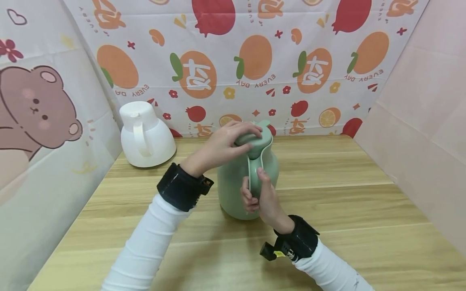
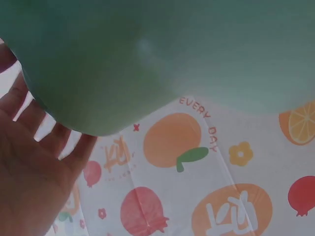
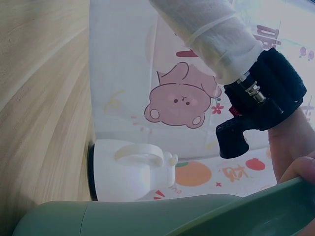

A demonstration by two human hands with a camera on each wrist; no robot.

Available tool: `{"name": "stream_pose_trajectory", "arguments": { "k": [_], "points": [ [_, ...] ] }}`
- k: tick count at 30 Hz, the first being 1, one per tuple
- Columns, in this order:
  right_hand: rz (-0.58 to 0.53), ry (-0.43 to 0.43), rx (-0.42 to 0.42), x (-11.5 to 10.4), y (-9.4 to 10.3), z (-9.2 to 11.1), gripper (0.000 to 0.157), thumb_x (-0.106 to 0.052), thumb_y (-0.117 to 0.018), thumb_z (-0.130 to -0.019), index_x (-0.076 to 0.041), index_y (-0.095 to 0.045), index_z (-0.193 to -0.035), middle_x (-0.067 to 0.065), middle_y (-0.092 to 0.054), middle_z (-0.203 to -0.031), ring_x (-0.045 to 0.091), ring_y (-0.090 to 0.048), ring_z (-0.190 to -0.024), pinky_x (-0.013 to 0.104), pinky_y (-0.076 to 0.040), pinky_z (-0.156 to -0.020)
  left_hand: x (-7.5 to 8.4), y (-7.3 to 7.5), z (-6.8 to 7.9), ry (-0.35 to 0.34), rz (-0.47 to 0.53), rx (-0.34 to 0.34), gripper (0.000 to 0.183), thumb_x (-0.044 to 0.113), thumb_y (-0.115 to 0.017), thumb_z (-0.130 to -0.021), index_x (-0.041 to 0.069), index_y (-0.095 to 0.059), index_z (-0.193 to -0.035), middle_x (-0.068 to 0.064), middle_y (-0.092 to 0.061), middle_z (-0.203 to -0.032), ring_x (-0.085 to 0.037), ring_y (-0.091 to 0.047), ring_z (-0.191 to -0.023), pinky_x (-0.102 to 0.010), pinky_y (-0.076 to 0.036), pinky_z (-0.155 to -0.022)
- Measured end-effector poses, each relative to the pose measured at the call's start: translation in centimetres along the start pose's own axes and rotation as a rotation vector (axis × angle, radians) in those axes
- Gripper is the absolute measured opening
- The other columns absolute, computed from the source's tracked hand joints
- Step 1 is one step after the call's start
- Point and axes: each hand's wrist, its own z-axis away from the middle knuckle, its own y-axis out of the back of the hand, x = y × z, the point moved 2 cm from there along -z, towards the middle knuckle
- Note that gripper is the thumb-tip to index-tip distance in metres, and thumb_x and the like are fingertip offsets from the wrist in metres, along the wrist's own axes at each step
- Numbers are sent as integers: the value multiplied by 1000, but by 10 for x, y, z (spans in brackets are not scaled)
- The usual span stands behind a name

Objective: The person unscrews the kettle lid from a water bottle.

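Note:
A pale green thermos jug (image 1: 233, 188) stands upright on the wooden table, its handle (image 1: 256, 176) towards me. My right hand (image 1: 268, 204) grips that handle, fingers wrapped round it and thumb lying up along its side. On top, my left hand (image 1: 227, 145) holds the round green lid (image 1: 261, 142), fingers over it and thumb at its near edge. Seen from the left wrist, the left fingers (image 2: 29, 115) lie along a blurred green edge. The right wrist view shows the green jug's side (image 3: 123, 214) close up, with most of the right hand hidden.
A white jug (image 1: 147, 137) with a handle stands at the back left of the table (image 1: 327, 202), near the wall. Fruit-patterned cloth (image 1: 225, 93) hangs behind, bear-printed cloth (image 1: 40, 105) at the left, and a plain pale sheet (image 1: 418, 121) at the right.

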Motion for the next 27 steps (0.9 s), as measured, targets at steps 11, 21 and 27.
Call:
{"name": "stream_pose_trajectory", "arguments": {
  "k": [11,21,27],
  "points": [
    [8,13,-4,-1,0,0,53,-35,-11,-98,-7,-30,-59,-8,-29,-47,11,-21,-36,27,-18,-34,9,-7,-6,99,-279,17,24,30,-63,-87,19,-63,-108,-2,-58,-114,-21,-43,-100,-41,-31,-88],
    [16,17,7,-5,0,1,52,-35,-12,-98,-11,-34,-58,-7,-30,-48,11,-22,-38,25,-18,-34,15,-11,-13,102,-393,75,33,42,-66,-82,19,-66,-105,-3,-58,-109,-22,-44,-97,-39,-32,-85],
    [3,-15,-6,-5,0,2,53,-36,-12,-98,-12,-35,-58,-6,-30,-48,11,-22,-38,25,-19,-36,8,2,0,42,-96,68,26,17,-65,-86,10,-64,-111,-6,-57,-118,-21,-45,-115,-42,-32,-95]
  ]
}}
